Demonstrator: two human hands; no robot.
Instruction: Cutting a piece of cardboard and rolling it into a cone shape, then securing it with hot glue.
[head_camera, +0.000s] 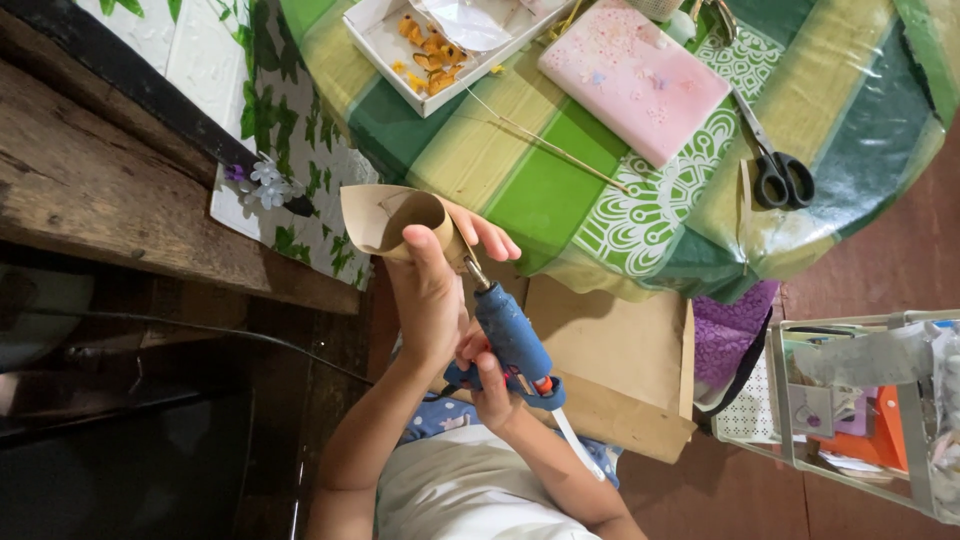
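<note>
Gluing is the step in hand: the left hand (428, 300) is wrapped shut around a rolled brown paper cone (395, 222), thumb pressed on its overlap, fingers curling out the far side. The right hand (490, 385) is closed on a blue glue gun (512, 345), a finger at the trigger, nozzle touching the cone's lower edge just off the green checked tabletop (560, 180). By my read, the next move calls for a steady squeeze along the seam, then a firm press while the thumb keeps off the hot glue. Hard to tell whether glue is flowing; the nozzle tip sits partly behind the thumb. Scissors (775, 160), a pink pad (635, 80) and a white tray (385, 45) of orange bits lie up on the tabletop, the tray cut off at the frame's top. More brown paper (620, 370) lies in the lap.
</note>
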